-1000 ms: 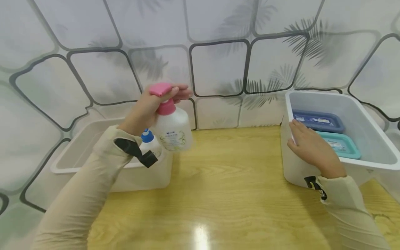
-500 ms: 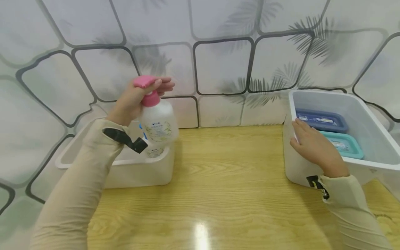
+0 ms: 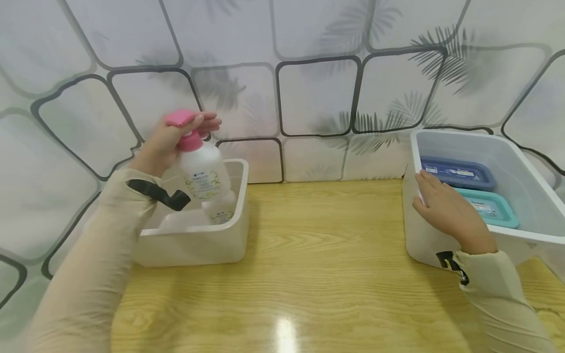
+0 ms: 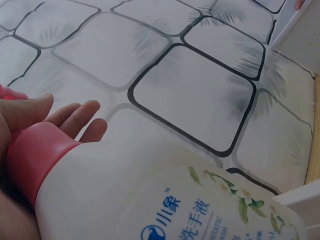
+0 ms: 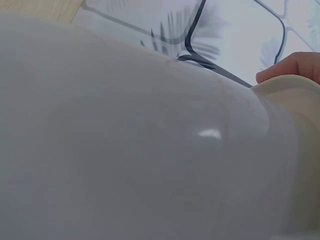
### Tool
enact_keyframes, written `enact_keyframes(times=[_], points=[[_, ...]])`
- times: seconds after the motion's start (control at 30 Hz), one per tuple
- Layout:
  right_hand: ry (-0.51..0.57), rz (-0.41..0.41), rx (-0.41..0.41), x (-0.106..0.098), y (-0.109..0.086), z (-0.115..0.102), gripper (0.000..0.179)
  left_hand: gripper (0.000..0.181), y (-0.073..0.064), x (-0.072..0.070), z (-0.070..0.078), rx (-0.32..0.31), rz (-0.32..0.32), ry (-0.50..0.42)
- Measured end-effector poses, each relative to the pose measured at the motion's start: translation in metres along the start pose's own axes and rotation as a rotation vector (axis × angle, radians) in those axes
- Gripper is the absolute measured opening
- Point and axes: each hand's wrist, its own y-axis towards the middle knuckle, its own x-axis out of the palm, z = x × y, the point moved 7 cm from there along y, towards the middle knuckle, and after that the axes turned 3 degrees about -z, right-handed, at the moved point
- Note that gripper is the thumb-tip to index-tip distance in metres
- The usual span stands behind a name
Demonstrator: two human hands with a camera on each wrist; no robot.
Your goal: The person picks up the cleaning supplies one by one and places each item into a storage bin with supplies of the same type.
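My left hand (image 3: 169,139) holds a white hand soap bottle (image 3: 205,174) by the neck, just under its pink pump head (image 3: 181,117). The bottle tilts over the left white bin (image 3: 194,245), its green-leaf label facing me. In the left wrist view the soap bottle (image 4: 165,200) fills the lower part, with the thumb and fingers around the pink collar (image 4: 40,155). Behind it, a second labelled bottle (image 3: 220,215) sits in the left bin, partly hidden. My right hand (image 3: 452,211) rests on the near-left rim of the right white bin (image 3: 417,235), fingers extended.
Inside the right bin lie a navy flat pack (image 3: 461,172) and a teal one (image 3: 490,208). Both bins stand on a wooden table (image 3: 318,264) against a patterned wall (image 3: 318,98). Bare wood separates the bins.
My left hand has carried the soap bottle leftward, from the bin's right end to over its inside. My right hand has stayed on the right bin's rim. The view has shifted slightly.
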Motion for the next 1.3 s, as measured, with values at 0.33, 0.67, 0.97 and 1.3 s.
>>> enact_keyframes(times=[0.33,0.67,0.97,1.3], points=[[-0.001,-0.010,0.002,0.000,0.000,-0.001,0.061,0.023,-0.012,-0.016,0.003,-0.016,0.013,0.010],[-0.001,-0.005,-0.007,0.001,0.001,0.000,0.061,0.022,-0.024,-0.024,0.011,0.003,0.054,-0.016],[-0.004,0.008,-0.013,-0.002,0.002,-0.002,0.061,0.033,-0.038,-0.043,0.015,0.015,0.132,-0.019],[0.001,-0.016,0.001,0.001,0.002,0.002,0.062,0.037,-0.050,-0.059,0.006,-0.023,0.163,0.032]])
